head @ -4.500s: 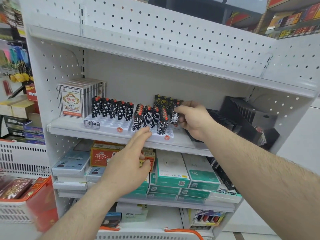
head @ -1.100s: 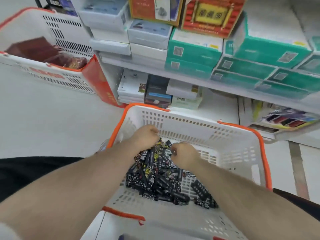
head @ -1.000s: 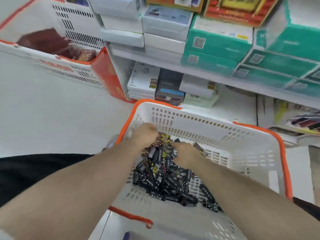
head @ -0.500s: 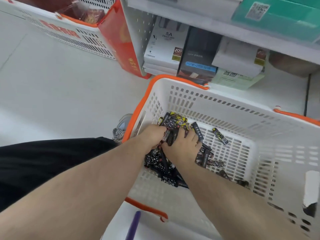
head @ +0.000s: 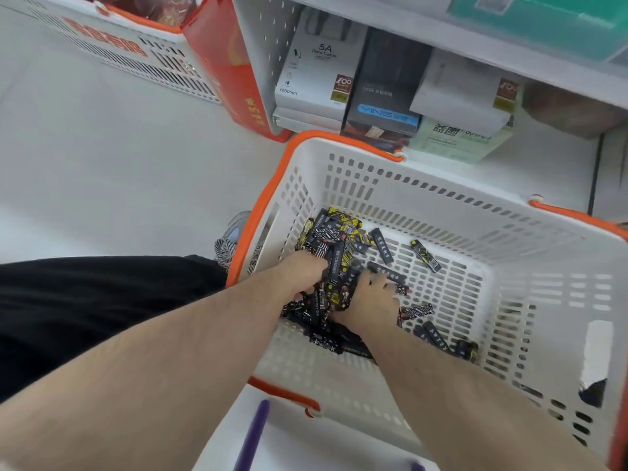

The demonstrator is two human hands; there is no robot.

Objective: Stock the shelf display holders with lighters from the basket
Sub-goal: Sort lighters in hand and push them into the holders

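Both hands down in the white basket (head: 441, 198) among the lighters (head: 334, 246) (black, patterned, heaped at its left). Left hand (head: 302, 273) curled round several; right hand (head: 372, 297) spread flat, fingers straight, pressing the pile.

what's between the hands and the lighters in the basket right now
Nothing visible. Both the left hand and the right hand are already down in the lighters heaped on the floor of the white basket, touching them.
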